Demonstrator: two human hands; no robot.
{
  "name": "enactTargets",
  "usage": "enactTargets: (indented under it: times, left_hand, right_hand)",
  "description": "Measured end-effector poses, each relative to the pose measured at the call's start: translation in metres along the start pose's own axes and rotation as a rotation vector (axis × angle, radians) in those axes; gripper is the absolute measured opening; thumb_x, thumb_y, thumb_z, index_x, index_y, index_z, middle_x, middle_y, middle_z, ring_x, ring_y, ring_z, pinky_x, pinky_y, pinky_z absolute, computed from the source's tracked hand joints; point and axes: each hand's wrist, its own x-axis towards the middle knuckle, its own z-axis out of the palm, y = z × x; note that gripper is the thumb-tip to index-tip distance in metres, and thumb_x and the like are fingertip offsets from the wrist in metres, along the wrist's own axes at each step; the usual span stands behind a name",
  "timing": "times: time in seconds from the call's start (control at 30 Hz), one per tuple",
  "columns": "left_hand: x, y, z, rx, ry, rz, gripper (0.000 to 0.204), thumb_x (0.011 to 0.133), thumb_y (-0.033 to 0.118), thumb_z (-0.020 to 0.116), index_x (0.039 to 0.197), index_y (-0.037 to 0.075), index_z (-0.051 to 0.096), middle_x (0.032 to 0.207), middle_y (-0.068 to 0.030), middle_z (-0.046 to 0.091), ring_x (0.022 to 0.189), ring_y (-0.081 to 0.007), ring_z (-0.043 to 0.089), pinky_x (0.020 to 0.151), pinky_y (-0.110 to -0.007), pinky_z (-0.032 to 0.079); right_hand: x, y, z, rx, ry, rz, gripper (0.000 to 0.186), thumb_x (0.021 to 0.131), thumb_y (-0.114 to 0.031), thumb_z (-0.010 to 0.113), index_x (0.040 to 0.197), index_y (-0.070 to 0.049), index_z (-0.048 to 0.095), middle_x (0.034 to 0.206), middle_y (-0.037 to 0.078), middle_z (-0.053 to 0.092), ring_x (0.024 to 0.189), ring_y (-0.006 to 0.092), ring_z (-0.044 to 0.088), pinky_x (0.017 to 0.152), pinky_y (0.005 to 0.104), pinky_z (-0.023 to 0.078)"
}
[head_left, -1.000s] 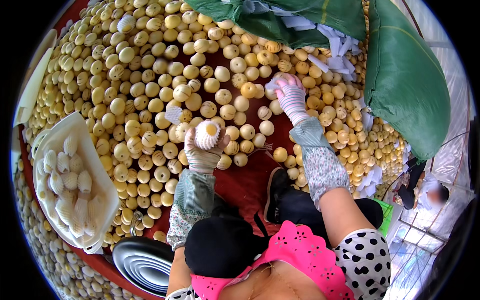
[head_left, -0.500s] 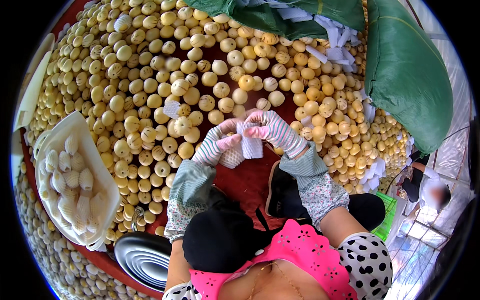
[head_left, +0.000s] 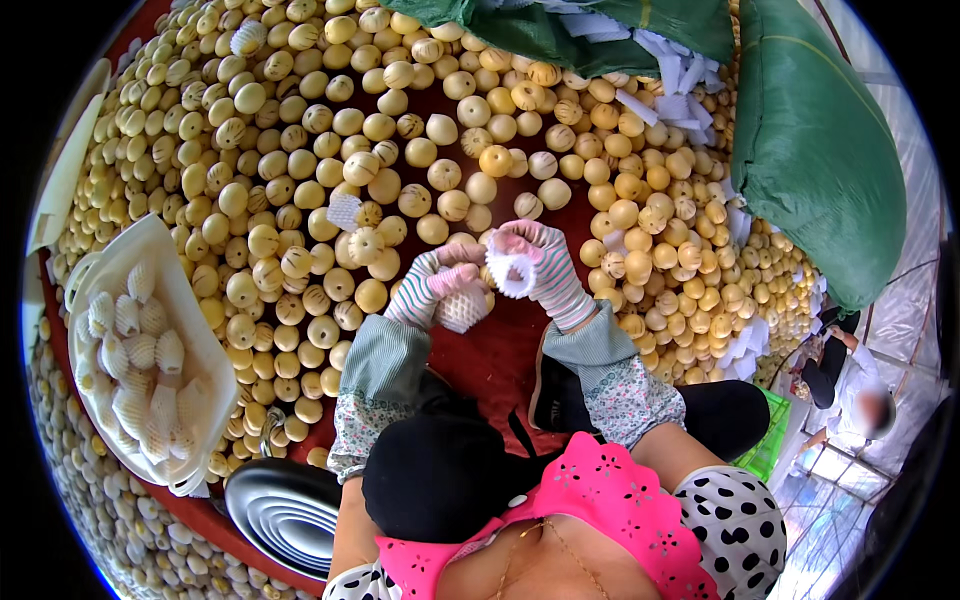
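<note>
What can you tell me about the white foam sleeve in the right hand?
The white foam sleeve looks like a short, soft tube with a scalloped rim. Its mouth is open, a rounded hole facing the camera, and no fruit shows inside. The gloved right hand holds it above a red sheet. The left hand, holding a wrapped fruit, is close on its left; whether they touch is unclear.

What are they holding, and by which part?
Left hand: net-wrapped fruit, by its upper part. Right hand: white foam net, by its upper edge.
</note>
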Motion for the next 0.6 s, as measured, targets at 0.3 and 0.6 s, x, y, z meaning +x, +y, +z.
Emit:
enactTargets:
  times: [0.3, 0.6]
  left_hand:
    - [0.002, -0.009, -0.019, -0.038, -0.251, -0.144, 0.047, 0.076, 0.025, 0.072, 0.111, -0.004, 0.057, 0.090, -0.0113, 0.066, 0.078, -0.0192, 0.065, 0.072, -0.030, 0.053]
    - [0.008, -0.030, 0.023, -0.147, -0.241, -0.144, 0.041, 0.080, 0.025, 0.067, 0.109, -0.003, 0.059, 0.089, -0.0119, 0.066, 0.074, -0.0184, 0.065, 0.068, -0.030, 0.053]
  right_hand:
    - [0.003, 0.017, 0.010, 0.020, -0.077, -0.001, 0.023, 0.087, -0.019, 0.063, 0.098, 0.002, 0.062, 0.082, 0.001, 0.063, 0.073, 0.0063, 0.059, 0.063, 0.0193, 0.048]
    - [0.139, 0.028, -0.071, -1.763, 0.351, -0.550, 0.045, 0.077, -0.019, 0.065, 0.119, -0.015, 0.052, 0.124, 0.013, 0.050, 0.110, 0.0271, 0.049, 0.096, 0.0398, 0.037]
